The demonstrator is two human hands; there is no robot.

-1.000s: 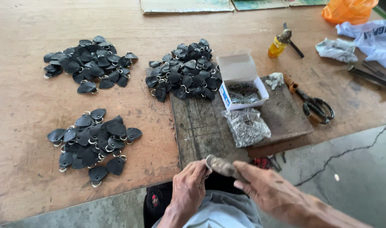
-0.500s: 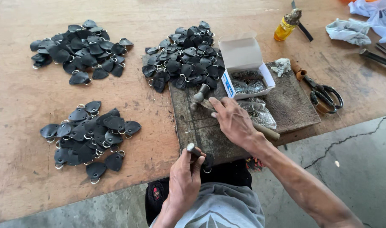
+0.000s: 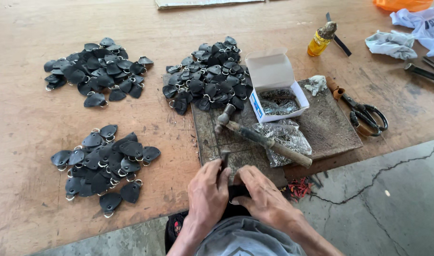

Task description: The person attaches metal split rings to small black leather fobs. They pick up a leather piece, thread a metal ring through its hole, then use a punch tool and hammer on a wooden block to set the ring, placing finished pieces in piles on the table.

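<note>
Fingers (image 3: 217,178) of both hands pinching small black leather tab (image 3: 237,190) and dark metal punch (image 3: 224,159), just below wooden-handled hammer (image 3: 264,141); seating stage, probably; hammer pickup needed.

Place: a small craft workshop for hand-made leather goods.
Surface: a worn wooden worktop (image 3: 27,142) above a cracked concrete floor (image 3: 392,204).
Landmark: a dark metal plate (image 3: 331,128) lies at the worktop's near edge.
Tools: a hammer (image 3: 262,137) lies on the plate; scissors (image 3: 364,111) rest at its right end.
Stock: heaps of black leather tabs with rings (image 3: 103,161) lie left of the plate; an open box of small metal fittings (image 3: 276,85) stands on it.
</note>
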